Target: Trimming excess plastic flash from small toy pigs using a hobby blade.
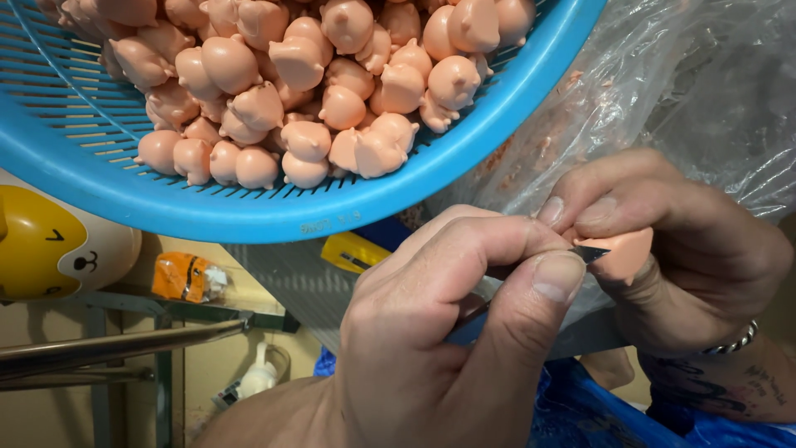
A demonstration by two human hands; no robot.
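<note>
My left hand (439,332) grips a small knife; its thin blade (587,252) pokes out between thumb and forefinger and touches a small pink rubber figure (626,253). My right hand (680,249) pinches that figure between thumb and fingers, just right of the blade. Most of the knife handle is hidden inside my left fist. Above both hands hangs a blue plastic basket (274,211) filled with several pink pig-shaped figures (307,91) of the same kind.
A clear plastic bag (705,83) lies behind my right hand. A yellow and white round toy (50,245) sits at the left. A yellow cutter (352,253), an orange packet (186,276), metal bars (124,340) and blue sheeting (597,415) lie below.
</note>
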